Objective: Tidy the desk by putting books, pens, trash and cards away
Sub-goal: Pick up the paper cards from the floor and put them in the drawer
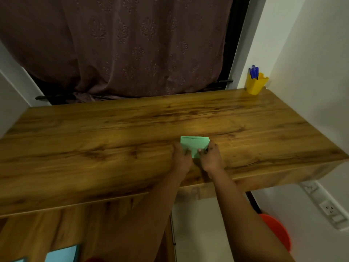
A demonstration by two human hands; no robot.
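Head view of a wooden bench (113,129) set against a curtained window. A small stack of green cards (195,145) lies near the middle of the bench, toward its near edge, held between both hands. The left hand (182,159) grips the stack's left edge with curled fingers; the right hand (211,157) pinches its right near corner, thumb on top. The cards appear light, thin and somewhat flexible, and probably slick against one another, so the stack is judged likely to fan or slip unless squared and held by opposite edges, as here. At the far right corner of the bench stands a yellow cup (255,85) that holds several blue pens (254,71), upright and leaning left. Below the bench on the right, part of an orange-red bin (277,231) shows; its contents are hidden. At the lower left, pale blue flat items (62,255) sit under the bench; what they are cannot be told.
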